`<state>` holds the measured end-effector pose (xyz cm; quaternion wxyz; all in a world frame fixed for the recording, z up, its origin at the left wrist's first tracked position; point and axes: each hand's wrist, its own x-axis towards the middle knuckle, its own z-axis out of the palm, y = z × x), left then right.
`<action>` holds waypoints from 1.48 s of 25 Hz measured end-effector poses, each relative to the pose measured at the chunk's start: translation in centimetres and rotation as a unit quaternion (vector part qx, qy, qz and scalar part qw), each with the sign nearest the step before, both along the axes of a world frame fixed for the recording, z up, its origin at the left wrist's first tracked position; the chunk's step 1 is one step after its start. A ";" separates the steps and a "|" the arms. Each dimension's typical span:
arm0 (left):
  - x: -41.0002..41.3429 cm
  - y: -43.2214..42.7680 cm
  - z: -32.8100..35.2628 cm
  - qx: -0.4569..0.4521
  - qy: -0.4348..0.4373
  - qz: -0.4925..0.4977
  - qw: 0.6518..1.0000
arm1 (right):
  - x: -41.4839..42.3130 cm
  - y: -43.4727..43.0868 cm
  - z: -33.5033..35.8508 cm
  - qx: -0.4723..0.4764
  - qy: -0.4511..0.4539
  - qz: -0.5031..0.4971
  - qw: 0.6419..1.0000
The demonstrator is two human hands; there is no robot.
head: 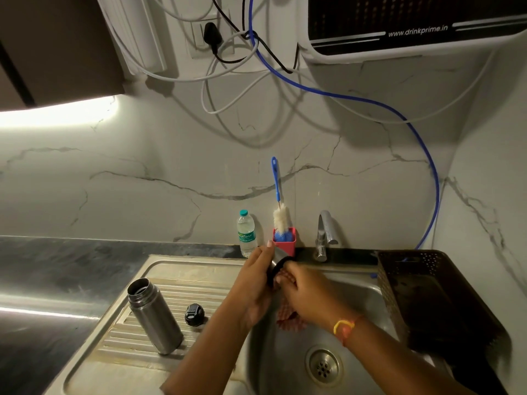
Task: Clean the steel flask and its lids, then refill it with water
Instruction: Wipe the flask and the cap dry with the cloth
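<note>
The steel flask [154, 315] stands open and upright on the ribbed drainboard [119, 334], left of the sink. A black inner lid [194, 314] lies beside it on the drainboard. Over the sink basin my left hand [256, 283] grips the steel cup lid [277, 262], its black-rimmed opening turned to the right. My right hand [305, 295] holds a pinkish checked cloth [288, 315], and its fingers push the cloth into the cup lid. Most of the cup lid is hidden by my hands.
The steel sink basin [353, 292] with its drain [323, 366] lies below my hands. A tap [325, 235] stands behind it. A bottle brush [279, 212] sits in a red holder [286, 243] beside a plastic water bottle [246, 233]. A dark basket [433, 295] sits right; a water purifier [413, 24] hangs above.
</note>
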<state>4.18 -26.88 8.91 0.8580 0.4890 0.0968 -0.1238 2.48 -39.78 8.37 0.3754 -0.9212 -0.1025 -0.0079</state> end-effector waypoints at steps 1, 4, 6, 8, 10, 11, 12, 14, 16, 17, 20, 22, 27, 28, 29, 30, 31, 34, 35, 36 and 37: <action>-0.2 0.1 -0.4 -0.016 -0.001 -0.011 1.000 | 0.1 -0.1 0.3 0.115 0.073 -0.007 0.991; -1.0 0.0 -1.5 -0.123 0.015 -0.060 0.990 | -0.6 -0.6 1.4 0.553 0.356 -0.017 0.753; -1.2 0.2 -2.3 -0.157 0.008 -0.077 0.984 | -1.4 -0.7 1.6 0.708 0.427 0.009 0.562; -1.2 0.7 -2.7 -0.114 -0.016 -0.083 0.990 | -1.8 -0.5 1.7 0.735 0.424 0.013 0.529; -0.8 1.9 -2.2 -0.025 -0.020 -0.079 0.996 | -2.0 -0.6 1.7 0.659 0.379 -0.016 0.650; -0.6 2.5 -1.7 0.024 -0.018 -0.076 0.997 | -1.9 -0.6 1.7 0.555 0.327 -0.044 0.764; -0.4 2.8 -1.2 0.070 -0.018 -0.076 0.995 | -1.8 -0.5 1.6 0.409 0.265 -0.059 0.871; -0.2 2.5 -0.5 0.135 -0.023 -0.067 0.988 | -1.4 0.1 1.2 0.157 0.127 -0.041 0.979; -0.4 1.7 -0.6 0.158 -0.031 -0.052 0.986 | -1.3 0.7 0.4 0.073 0.023 -0.042 0.996; -0.6 1.4 -0.7 0.137 -0.026 -0.043 0.989 | -1.4 0.8 0.4 0.075 -0.011 -0.053 0.996; -1.2 1.5 -2.0 0.000 -0.006 -0.045 0.999 | -1.5 0.3 1.0 0.315 0.111 -0.116 0.935; -1.6 1.8 -2.7 -0.102 -0.024 -0.057 0.993 | -1.5 0.3 1.5 0.560 0.323 -0.089 0.758; -2.5 1.6 -2.7 -0.193 -0.023 -0.072 0.978 | -1.7 1.2 1.7 0.522 0.199 -0.080 0.825; -2.7 1.6 -2.4 -0.172 -0.026 -0.069 0.982 | -1.7 1.0 1.5 0.365 0.067 -0.064 0.926; -2.9 1.7 -2.0 -0.138 -0.035 -0.063 0.988 | -1.5 0.6 1.2 0.189 -0.070 -0.014 0.979; -3.1 1.8 -1.8 -0.094 -0.044 -0.053 0.993 | -1.1 0.1 0.8 0.020 -0.184 0.046 0.982; -3.2 1.8 -1.6 -0.043 -0.053 -0.042 0.997 | -0.7 -0.2 0.3 -0.128 -0.268 0.101 0.950; -3.2 2.3 -1.4 0.078 -0.058 -0.016 0.995 | 0.0 -0.3 -0.5 -0.310 -0.340 0.146 0.876; -3.0 2.6 -1.6 0.112 -0.062 -0.009 0.992 | -0.2 0.2 -0.1 -0.298 -0.316 0.145 0.889; -2.9 3.0 -1.9 0.148 -0.066 0.000 0.987 | -0.4 0.8 0.2 -0.270 -0.288 0.143 0.908; -2.8 3.4 -2.4 0.180 -0.074 0.012 0.981 | -0.3 1.5 0.3 -0.235 -0.248 0.139 0.929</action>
